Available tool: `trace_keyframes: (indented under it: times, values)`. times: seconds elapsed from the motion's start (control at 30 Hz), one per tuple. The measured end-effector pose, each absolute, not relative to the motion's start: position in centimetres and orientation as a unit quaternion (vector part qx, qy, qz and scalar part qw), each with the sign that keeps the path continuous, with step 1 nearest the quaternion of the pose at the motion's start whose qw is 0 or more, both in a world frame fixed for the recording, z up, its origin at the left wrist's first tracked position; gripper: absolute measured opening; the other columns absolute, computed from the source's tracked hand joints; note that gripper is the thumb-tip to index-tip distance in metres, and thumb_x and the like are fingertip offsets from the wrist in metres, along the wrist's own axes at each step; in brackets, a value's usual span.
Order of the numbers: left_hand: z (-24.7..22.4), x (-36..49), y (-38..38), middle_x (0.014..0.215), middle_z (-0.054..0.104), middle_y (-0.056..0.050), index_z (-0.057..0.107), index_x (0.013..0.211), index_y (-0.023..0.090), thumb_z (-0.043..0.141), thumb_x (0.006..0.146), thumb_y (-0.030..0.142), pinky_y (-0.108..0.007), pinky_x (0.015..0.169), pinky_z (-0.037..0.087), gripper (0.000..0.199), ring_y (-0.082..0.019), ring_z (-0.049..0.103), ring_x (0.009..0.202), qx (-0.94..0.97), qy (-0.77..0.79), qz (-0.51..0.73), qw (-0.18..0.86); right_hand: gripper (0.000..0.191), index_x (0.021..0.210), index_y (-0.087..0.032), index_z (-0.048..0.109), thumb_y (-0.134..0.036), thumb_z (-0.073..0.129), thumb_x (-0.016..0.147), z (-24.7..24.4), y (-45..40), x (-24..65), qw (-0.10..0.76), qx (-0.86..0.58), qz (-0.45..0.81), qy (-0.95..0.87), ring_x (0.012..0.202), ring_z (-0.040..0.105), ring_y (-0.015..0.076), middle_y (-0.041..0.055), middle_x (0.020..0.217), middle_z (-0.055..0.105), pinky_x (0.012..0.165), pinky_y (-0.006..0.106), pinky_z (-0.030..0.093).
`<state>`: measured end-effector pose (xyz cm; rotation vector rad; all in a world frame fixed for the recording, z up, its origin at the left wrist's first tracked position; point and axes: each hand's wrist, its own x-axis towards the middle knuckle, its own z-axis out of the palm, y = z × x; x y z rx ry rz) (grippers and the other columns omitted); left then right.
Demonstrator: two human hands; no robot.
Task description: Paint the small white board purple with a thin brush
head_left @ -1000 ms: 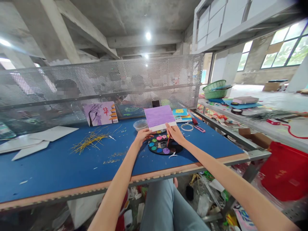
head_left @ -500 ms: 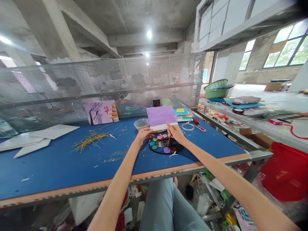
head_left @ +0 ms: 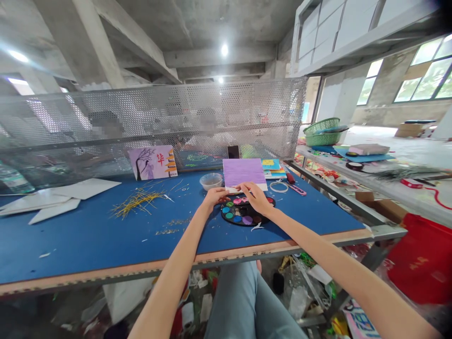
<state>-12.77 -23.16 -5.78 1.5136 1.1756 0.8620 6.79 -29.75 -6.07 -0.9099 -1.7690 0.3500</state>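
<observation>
A small board [head_left: 243, 173] painted purple, with a white unpainted strip along its near edge, lies tilted on the blue table just beyond a round black watercolour palette [head_left: 243, 212]. My left hand [head_left: 214, 197] grips the board's near left corner. My right hand [head_left: 256, 197] pinches its near edge, above the palette. The thin red-tipped paintbrush does not show, and my right fingers may hide it.
A clear plastic tub [head_left: 211, 181] stands left of the board. Further left are a painted card [head_left: 154, 162], yellow straw strands [head_left: 138, 202] and white sheets [head_left: 52, 202]. A perforated metal screen [head_left: 151, 117] backs the table, with people behind it. A cluttered bench [head_left: 353, 183] runs along the right.
The brush seen in my right hand no longer shows. My hands have come closer together at the board's near edge. The whole view has shifted slightly.
</observation>
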Motion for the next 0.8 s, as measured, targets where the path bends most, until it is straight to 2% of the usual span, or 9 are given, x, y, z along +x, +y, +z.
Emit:
trace_keyframes:
  times: [0.2,0.53,0.8]
  values:
    - [-5.4,-12.66,-23.65,0.101,0.066,-0.006,0.062,0.108,0.013,0.061,0.093,0.031,-0.034,0.075,0.056,0.024,-0.016,0.065,0.085,0.633,0.487,0.347,0.491,0.049,0.104,-0.021,0.068,-0.053,0.031,0.1,-6.13,-29.37,6.51,0.52,-0.374,0.13,-0.757,0.103,0.059,0.0222,0.0085,0.107,0.071,0.096,0.035,0.041]
    - [-5.32,-12.8,-23.67,0.1,0.065,-0.005,0.062,0.107,0.013,0.061,0.093,0.031,-0.033,0.073,0.056,0.023,-0.015,0.064,0.082,0.637,0.475,0.344,0.5,0.046,0.099,-0.02,0.067,-0.051,0.032,0.1,-6.4,-29.08,6.43,0.53,-0.381,0.138,-0.745,0.102,0.062,0.0213,0.0084,0.103,0.071,0.095,0.035,0.043]
    - [-5.4,-12.81,-23.61,0.098,0.066,-0.005,0.063,0.105,0.013,0.061,0.093,0.032,-0.032,0.072,0.056,0.023,-0.015,0.065,0.081,0.636,0.471,0.347,0.503,0.044,0.102,-0.02,0.066,-0.049,0.033,0.099,-6.31,-29.21,6.33,0.529,-0.377,0.158,-0.743,0.105,0.063,0.021,0.0085,0.106,0.07,0.096,0.034,0.044]
